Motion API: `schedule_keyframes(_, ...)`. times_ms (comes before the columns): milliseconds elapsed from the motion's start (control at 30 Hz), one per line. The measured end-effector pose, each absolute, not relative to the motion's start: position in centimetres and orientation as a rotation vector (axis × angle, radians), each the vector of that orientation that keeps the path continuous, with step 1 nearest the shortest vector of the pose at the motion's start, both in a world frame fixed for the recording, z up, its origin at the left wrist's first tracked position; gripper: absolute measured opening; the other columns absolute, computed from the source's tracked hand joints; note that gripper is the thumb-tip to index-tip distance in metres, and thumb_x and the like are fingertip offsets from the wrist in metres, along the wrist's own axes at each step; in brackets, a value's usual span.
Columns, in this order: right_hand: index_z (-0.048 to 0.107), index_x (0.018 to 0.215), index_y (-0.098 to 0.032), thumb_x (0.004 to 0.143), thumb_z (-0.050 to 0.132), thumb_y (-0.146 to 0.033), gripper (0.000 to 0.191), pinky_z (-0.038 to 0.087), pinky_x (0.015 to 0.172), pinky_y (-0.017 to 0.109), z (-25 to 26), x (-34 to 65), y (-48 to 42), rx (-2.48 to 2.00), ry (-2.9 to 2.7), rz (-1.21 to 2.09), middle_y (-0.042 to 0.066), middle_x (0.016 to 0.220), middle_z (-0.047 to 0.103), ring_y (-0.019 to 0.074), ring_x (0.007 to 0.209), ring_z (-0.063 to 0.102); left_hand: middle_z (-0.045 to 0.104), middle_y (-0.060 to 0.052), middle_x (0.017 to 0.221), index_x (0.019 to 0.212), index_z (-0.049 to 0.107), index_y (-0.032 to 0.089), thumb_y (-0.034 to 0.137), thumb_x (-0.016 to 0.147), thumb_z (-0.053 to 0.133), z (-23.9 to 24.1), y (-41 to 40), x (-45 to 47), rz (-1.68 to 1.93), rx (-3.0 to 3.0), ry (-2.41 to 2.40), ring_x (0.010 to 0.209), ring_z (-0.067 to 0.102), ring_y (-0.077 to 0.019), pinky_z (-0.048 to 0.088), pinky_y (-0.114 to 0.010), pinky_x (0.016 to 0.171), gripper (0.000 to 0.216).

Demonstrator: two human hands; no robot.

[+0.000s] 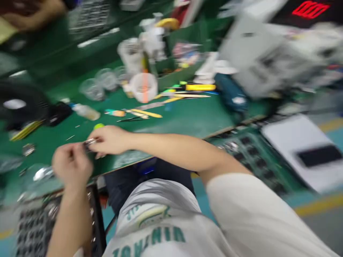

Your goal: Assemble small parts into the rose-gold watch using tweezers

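Note:
A small, shiny dark metal piece sits between my two hands over the front edge of the green bench; blur hides its exact kind. My right hand is closed around it with the fingertips. Just left of the piece, my left hand is pinched, its fingertips close to the metal; what lies in them cannot be made out. A lime-green round object shows right behind my right hand. Black tweezers and a yellow-handled tool lie beyond my right forearm.
A small bottle, clear round cups and a white tape roll stand farther back. A dark blue case lies at right. Trays of dark parts flank me below the bench. Another person's arm shows at upper left.

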State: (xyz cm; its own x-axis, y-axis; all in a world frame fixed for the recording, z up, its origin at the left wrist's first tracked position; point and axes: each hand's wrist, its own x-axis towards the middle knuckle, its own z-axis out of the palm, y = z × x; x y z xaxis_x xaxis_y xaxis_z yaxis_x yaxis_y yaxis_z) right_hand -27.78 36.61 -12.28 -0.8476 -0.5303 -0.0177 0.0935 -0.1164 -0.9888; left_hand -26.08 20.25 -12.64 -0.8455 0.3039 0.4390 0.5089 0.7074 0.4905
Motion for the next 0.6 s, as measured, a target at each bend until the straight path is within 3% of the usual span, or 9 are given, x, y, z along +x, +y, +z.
schedule_keyframes(67, 0.067, 0.091, -0.018, 0.098, 0.069, -0.007, 0.013, 0.054, 0.053, 0.014, -13.4, -28.9, 35.9, -0.384, 1.621, -2.100, -0.006, 0.067, 0.072, 0.0099, 0.056, 0.075, 0.064, -0.003, 0.088, 0.092, 0.063, 0.021, 0.042, 0.111, 0.054, -12.9, 16.9, -25.8, -0.771, -0.355, -2.460, 0.084, 0.062, -0.0194, 0.053, -0.036, 0.080, 0.030)
schedule_keyframes(200, 0.066, 0.092, -0.017, 0.095, 0.069, -0.004, 0.013, 0.060, 0.055, 0.014, -13.4, -29.6, 35.9, -0.266, 1.470, -2.065, -0.005, 0.066, 0.071, 0.0090, 0.057, 0.074, 0.067, -0.003, 0.088, 0.098, 0.065, 0.022, 0.045, 0.112, 0.050, -14.5, 15.4, -25.7, -0.833, -0.204, -2.421, 0.080, 0.066, -0.0172, 0.054, -0.032, 0.077, 0.031)
schedule_keyframes(400, 0.070, 0.097, -0.014, 0.093, 0.072, -0.004, 0.011, 0.060, 0.055, 0.013, -12.5, -29.0, 36.0, -0.226, 1.448, -2.017, -0.004, 0.066, 0.073, 0.0091, 0.057, 0.074, 0.074, -0.006, 0.106, 0.115, 0.073, 0.023, 0.046, 0.106, 0.064, -13.9, 15.8, -24.9, -1.216, -0.275, -2.395, 0.094, 0.071, -0.0178, 0.057, -0.031, 0.081, 0.026)
schedule_keyframes(600, 0.073, 0.098, -0.014, 0.087, 0.085, -0.018, 0.017, 0.062, 0.057, 0.017, -13.0, -29.5, 36.1, -0.279, 1.384, -2.005, -0.002, 0.068, 0.074, 0.0122, 0.060, 0.076, 0.077, -0.006, 0.103, 0.110, 0.078, 0.023, 0.042, 0.105, 0.066, -12.5, 15.6, -25.1, -1.067, -0.376, -2.462, 0.093, 0.071, -0.0178, 0.058, -0.032, 0.080, 0.023)
